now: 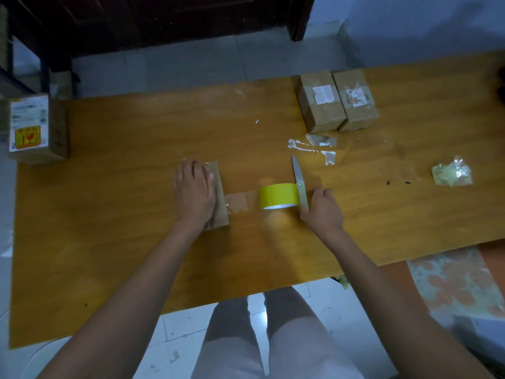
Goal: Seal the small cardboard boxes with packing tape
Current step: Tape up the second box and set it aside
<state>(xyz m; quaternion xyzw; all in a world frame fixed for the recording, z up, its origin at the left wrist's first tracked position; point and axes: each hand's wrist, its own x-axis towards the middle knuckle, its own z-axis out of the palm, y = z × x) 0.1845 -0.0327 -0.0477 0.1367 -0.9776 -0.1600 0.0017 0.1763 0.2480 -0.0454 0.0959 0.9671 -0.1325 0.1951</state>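
Note:
A small cardboard box [218,192] lies on the wooden table [109,214], and my left hand [194,195] presses flat on top of it. A strip of clear tape [240,202] runs from the box to the yellow tape roll [277,196] standing on the table to its right. A knife [299,181] with a pale green handle lies against the roll's right side, blade pointing away from me. My right hand [322,209] grips the knife handle with curled fingers.
Two taped boxes [337,102] stand side by side at the back right. A labelled box [35,129] sits at the table's left edge. Torn tape scraps [319,144] lie behind the knife, and a crumpled plastic wad [452,175] lies at the right.

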